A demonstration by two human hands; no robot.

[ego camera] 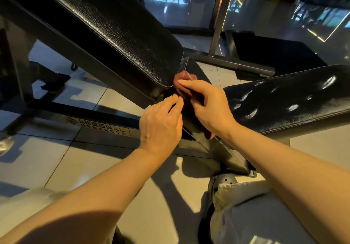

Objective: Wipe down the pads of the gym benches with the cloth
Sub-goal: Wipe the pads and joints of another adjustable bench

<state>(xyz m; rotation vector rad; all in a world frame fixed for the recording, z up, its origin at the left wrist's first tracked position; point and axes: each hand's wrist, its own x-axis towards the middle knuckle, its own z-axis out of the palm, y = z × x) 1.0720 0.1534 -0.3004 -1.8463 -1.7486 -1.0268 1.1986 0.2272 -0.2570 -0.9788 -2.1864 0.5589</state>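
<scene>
Both hands meet at the gap between 2 pads. The right hand [206,103] holds the bunched reddish cloth [182,81] against the seat pad [195,69], just below the end of the back pad [113,26]. The left hand [161,124] pinches the cloth's near edge. Wiping looks mid-way: which pads are done cannot be told, and the next bench [289,100] beside it probably remains.

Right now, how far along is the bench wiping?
Done: cannot tell; no pad shows a clear wiped mark. In hand: both hands, left and right, hold the reddish cloth at the lower end of the inclined back pad. Left: seemingly that pad, and the glossy pad on the right.
</scene>
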